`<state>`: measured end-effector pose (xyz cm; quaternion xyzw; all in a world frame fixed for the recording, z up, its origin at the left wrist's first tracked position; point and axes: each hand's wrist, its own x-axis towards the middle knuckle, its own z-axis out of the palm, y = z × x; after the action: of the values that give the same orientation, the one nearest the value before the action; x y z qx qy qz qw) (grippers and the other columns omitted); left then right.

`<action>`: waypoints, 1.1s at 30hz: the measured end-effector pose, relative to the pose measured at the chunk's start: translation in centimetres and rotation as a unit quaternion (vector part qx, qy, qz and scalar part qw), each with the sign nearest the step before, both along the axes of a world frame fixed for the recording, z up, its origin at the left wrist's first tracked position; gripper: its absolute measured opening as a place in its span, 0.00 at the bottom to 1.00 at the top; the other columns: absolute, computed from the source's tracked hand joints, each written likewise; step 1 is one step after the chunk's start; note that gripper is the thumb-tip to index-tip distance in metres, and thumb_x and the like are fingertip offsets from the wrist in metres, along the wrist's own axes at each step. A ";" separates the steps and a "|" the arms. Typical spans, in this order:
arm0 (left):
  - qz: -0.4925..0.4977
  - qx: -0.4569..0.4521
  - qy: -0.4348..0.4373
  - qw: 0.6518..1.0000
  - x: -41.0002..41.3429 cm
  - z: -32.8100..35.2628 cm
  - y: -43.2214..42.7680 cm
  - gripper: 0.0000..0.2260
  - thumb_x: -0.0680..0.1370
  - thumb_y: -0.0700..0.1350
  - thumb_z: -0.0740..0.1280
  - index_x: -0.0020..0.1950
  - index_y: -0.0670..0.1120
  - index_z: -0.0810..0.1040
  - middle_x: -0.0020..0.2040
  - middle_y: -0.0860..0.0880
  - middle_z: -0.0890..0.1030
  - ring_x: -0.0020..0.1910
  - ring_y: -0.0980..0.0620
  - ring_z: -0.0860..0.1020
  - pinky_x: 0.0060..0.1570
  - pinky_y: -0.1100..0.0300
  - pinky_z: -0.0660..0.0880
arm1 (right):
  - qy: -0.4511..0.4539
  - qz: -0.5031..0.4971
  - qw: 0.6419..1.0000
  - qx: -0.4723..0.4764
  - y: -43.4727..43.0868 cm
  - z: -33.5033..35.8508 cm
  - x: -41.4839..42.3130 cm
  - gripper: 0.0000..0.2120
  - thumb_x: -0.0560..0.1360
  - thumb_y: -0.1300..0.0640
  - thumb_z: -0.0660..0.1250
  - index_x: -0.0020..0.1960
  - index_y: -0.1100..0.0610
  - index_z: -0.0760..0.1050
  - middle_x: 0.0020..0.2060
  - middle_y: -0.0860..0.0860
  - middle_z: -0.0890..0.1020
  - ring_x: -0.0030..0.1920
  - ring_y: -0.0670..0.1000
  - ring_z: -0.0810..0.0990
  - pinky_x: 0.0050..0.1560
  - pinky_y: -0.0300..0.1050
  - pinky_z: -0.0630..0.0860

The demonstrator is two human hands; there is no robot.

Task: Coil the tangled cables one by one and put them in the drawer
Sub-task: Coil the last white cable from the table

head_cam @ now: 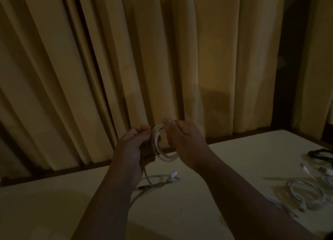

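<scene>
Both hands hold 1 white coil (163, 156) in the air above the far edge of the tabletop (180, 212), near its middle. The left hand (134, 146) has its grip clamped on the coil's left side, fingers curled round the loops. The right hand (182, 140) has its grip clamped on the coil's top right, with the thumb lying over the strands. The coil stands nearly on edge between the 2 hands, and its lower arc hangs free. A strand (146, 175) drops from under the left hand to the tabletop and meets loose loops there, beside a pale plug (174, 173). The light is too dim to tell whether it belongs to the coil. At the right edge of the tabletop lie tangled white cables (304, 194), with a black cable (322, 154) behind them toward the far right corner. A tan curtain (162, 50) hangs behind the tabletop.
</scene>
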<state>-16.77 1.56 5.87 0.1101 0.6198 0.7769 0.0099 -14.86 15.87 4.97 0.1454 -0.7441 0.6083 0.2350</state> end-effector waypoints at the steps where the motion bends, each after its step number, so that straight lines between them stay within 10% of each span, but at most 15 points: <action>1: -0.005 0.018 -0.001 1.000 -0.1 0.0 -0.1 0.05 0.80 0.38 0.63 0.53 0.43 0.78 0.41 0.42 0.83 0.40 0.44 0.80 0.44 0.49 0.75 | -0.001 0.010 1.000 -0.007 0.1 0.1 0.0 0.22 0.85 0.48 0.56 0.34 0.53 0.71 0.24 0.44 0.72 0.27 0.41 0.70 0.32 0.40 0.69; 10: 0.105 -0.110 0.163 0.975 -0.2 -1.1 0.7 0.11 0.78 0.36 0.68 0.43 0.50 0.85 0.41 0.48 0.86 0.43 0.45 0.86 0.45 0.41 0.83 | -0.028 0.083 0.991 -0.100 0.6 0.3 -0.1 0.27 0.85 0.49 0.55 0.29 0.48 0.74 0.25 0.44 0.70 0.26 0.43 0.66 0.28 0.37 0.64; 16: 0.045 -0.018 0.067 0.997 0.1 -0.6 0.9 0.09 0.80 0.35 0.65 0.47 0.41 0.85 0.44 0.40 0.86 0.44 0.40 0.85 0.43 0.50 0.82 | -0.012 0.049 0.993 -0.102 0.2 0.2 0.0 0.23 0.85 0.48 0.56 0.33 0.51 0.73 0.25 0.45 0.71 0.26 0.43 0.69 0.28 0.36 0.66; 20: -0.031 0.036 0.041 0.998 0.5 -0.6 1.1 0.15 0.80 0.51 0.64 0.50 0.42 0.86 0.48 0.40 0.86 0.46 0.44 0.85 0.47 0.50 0.82 | 0.020 0.000 0.996 -0.087 0.5 -0.4 -0.5 0.22 0.85 0.47 0.55 0.35 0.52 0.71 0.26 0.45 0.70 0.27 0.44 0.68 0.30 0.42 0.67; 33: -0.134 0.145 -0.078 0.977 -0.5 -2.2 1.7 0.16 0.73 0.43 0.70 0.61 0.43 0.82 0.50 0.42 0.83 0.47 0.46 0.81 0.45 0.54 0.77 | 0.067 -0.107 0.991 0.053 0.8 -1.6 -1.3 0.20 0.85 0.48 0.54 0.34 0.47 0.69 0.24 0.43 0.72 0.26 0.41 0.71 0.29 0.34 0.66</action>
<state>-17.29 3.27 3.68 0.1315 0.4777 0.8562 0.1462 -16.17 16.63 3.41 0.1174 -0.7694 0.5280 0.3397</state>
